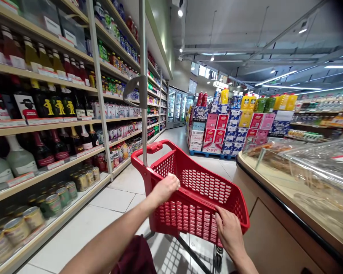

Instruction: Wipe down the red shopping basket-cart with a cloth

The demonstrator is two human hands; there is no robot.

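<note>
A red plastic shopping cart (185, 213) with perforated basket walls stands in front of me, sideways on. Its basket has nothing visible in it. My left hand (167, 187) is closed at the near rim, toward the cart's left end, its fingers curled over to the inner side and partly hidden. Farther right along the same rim, my right hand (228, 228) grips the edge, with the fingers over the top and the thumb on the near side. A grey metal pole (144, 129) with a loop-shaped bracket rises from the cart's left end.
Shelves (45, 129) of bottles and cans line the left side. A rounded display counter (263, 213) with clear covers stands close on the right. Ahead, boxed drinks (217, 131) are stacked on a blue pallet (197, 153). Glass-door refrigerators (175, 104) stand farther back beyond the tiled aisle.
</note>
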